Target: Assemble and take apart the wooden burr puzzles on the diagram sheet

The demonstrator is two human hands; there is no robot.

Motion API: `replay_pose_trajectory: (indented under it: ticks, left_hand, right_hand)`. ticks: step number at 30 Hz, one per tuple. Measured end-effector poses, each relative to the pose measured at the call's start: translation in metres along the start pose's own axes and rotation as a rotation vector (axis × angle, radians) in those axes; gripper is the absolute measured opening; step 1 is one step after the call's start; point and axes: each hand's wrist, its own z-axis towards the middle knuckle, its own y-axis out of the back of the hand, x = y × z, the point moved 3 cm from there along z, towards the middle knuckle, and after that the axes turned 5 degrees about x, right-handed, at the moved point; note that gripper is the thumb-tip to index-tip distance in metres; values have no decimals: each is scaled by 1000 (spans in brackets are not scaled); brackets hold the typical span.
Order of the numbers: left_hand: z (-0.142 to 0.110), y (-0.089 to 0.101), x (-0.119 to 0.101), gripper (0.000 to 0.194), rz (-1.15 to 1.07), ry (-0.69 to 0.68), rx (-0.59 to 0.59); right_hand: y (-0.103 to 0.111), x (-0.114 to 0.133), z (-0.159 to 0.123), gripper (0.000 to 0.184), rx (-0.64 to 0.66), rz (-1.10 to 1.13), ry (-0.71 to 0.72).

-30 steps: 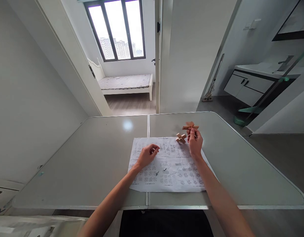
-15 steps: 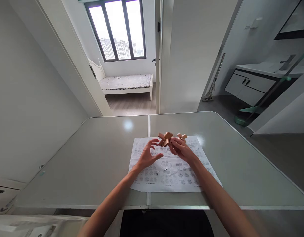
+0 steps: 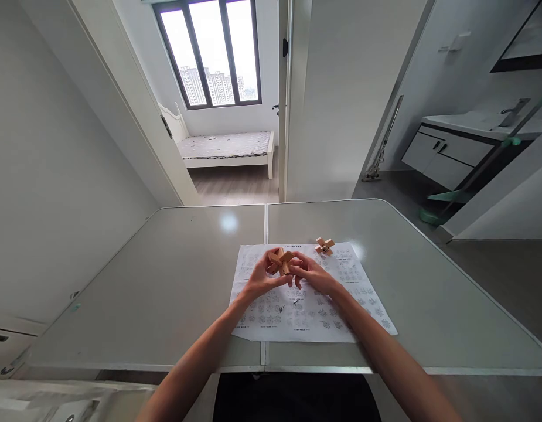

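A wooden interlocking burr puzzle (image 3: 280,262) is held above the far left part of a printed sheet (image 3: 314,325), its lower edges partly hidden by fingers. The left hand (image 3: 259,279) curves around its left side, thumb and fingers partly closed on it; the right hand (image 3: 313,274), fingers bent, grips its right side. Both hands cover some of the printed diagrams. Just beyond the right hand, a second burr puzzle (image 3: 324,247) sits at the sheet's far edge. The sheet lies across the seam of a pale table (image 3: 165,287). Past the table are a bed (image 3: 229,146) beneath a window (image 3: 211,53), and, to the right, a mop (image 3: 387,140) near a sink cabinet (image 3: 446,153).
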Motion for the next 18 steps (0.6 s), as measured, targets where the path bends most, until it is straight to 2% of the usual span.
replay_pose_trajectory:
  ticks: [9, 18]
  left_hand:
    - [0, 2, -3, 72, -38, 55, -31]
    - [1, 7, -7, 59, 62, 94, -8]
  right_hand:
    - [-2, -5, 3, 48, -5, -169, 5]
    - [-5, 0, 2, 40, -68, -180, -8]
